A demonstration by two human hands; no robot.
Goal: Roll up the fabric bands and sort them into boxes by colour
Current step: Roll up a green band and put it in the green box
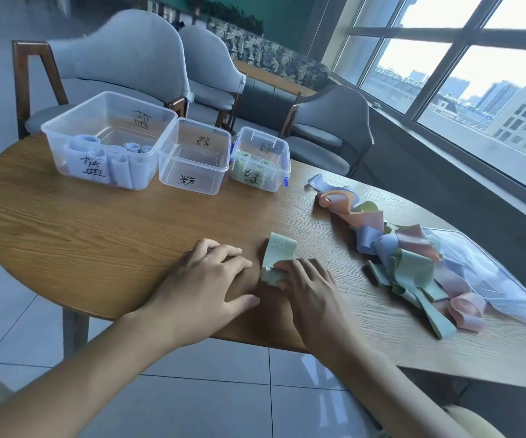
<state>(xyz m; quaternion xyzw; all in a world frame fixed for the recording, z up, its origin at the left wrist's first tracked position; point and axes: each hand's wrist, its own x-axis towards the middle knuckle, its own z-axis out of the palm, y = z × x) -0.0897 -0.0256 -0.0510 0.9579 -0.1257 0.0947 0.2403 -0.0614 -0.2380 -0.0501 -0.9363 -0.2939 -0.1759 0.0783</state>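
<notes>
The left hand (206, 279) rested flat and released on the table (97, 235), while the right hand (305, 286) pinched the half-rolled green band (279, 251) at the near edge; a loose, one-handed grip risked unrolling.

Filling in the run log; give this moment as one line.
right hand: rolling green band | left hand: flat on table | middle box: empty | pile: unsorted

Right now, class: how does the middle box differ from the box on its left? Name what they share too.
The middle box holds no bands; the left box holds several rolled blue bands. The middle box is smaller; the left box is wider. Their handwritten labels differ. Both are clear, lidless plastic boxes standing on the wooden table.
</notes>
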